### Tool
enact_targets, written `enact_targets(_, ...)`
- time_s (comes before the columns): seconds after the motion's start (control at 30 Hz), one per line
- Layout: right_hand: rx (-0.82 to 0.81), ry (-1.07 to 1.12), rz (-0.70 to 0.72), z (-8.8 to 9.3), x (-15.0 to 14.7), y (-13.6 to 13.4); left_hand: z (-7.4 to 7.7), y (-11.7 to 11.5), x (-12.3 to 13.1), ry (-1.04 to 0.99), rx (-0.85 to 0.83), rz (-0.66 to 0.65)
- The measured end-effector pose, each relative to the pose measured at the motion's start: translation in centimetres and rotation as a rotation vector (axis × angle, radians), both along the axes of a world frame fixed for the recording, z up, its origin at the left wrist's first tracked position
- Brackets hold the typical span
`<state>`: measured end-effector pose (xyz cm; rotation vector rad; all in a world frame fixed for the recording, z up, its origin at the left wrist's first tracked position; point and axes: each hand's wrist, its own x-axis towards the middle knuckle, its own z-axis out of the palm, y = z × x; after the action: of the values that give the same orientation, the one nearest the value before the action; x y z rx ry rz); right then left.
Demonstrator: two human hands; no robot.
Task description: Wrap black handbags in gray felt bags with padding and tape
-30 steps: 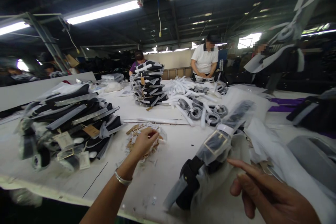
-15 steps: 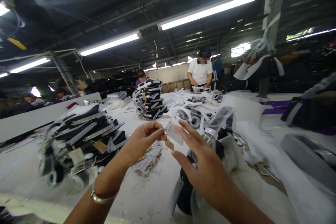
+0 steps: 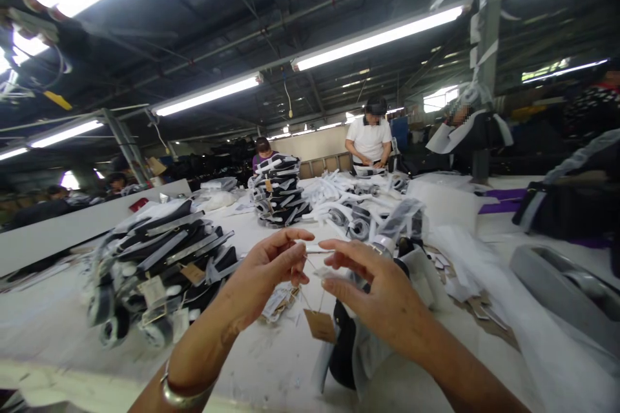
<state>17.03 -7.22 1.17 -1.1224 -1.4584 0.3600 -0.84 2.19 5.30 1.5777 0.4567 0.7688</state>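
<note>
My left hand [image 3: 276, 268] is closed in a pinch on a thin string. From the string a brown cardboard tag [image 3: 320, 326] hangs over the table, below and between my hands. Opposite, my right hand [image 3: 375, 281] has its thumb and fingers curled about a small clear plastic packet [image 3: 325, 272]; the exact grip is partly hidden. Under my hands lies a heap of white and brown tags [image 3: 279, 303]. A black bag with grey wrapping [image 3: 345, 348] is on the table below my right hand, partly covered by it.
Stacked black bags [image 3: 165, 258] with tags fill the left side. Another tall stack [image 3: 276, 190] and white wrapped handles [image 3: 339, 200] lie farther back. At right are translucent sheeting [image 3: 489, 284] and a grey tape dispenser [image 3: 566, 290]. A person in a white shirt [image 3: 369, 141] works across the table.
The brown tag now hangs lower on its string and faces me. My right hand's fingers have curled in around the clear packet. The view has shifted slightly.
</note>
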Motion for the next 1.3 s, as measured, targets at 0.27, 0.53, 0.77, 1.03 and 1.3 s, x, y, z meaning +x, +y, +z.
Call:
enact_targets(0.27,0.151,-0.015,-0.125,-0.4,0.5,-0.8,-0.3,-0.5,-0.4,0.189,0.065,-0.045)
enact_targets(0.53,0.002,0.137,-0.064,-0.7,0.7,-0.9,-0.2,-0.6,-1.1,0.264,0.090,-0.162)
enact_targets(0.77,-0.191,0.392,0.188,-1.5,-1.0,-1.2,0.0,-1.5,-0.4,-0.201,-0.124,-0.191)
enact_targets(1.03,-0.137,0.291,0.180,-3.7,-1.5,-1.3,1.5,-3.3,1.3,-0.383,-0.317,-0.173)
enact_targets(1.3,0.113,0.242,0.110,-3.4,-3.2,-3.6,1.9,-5.3,3.8,-0.326,-0.301,-0.193)
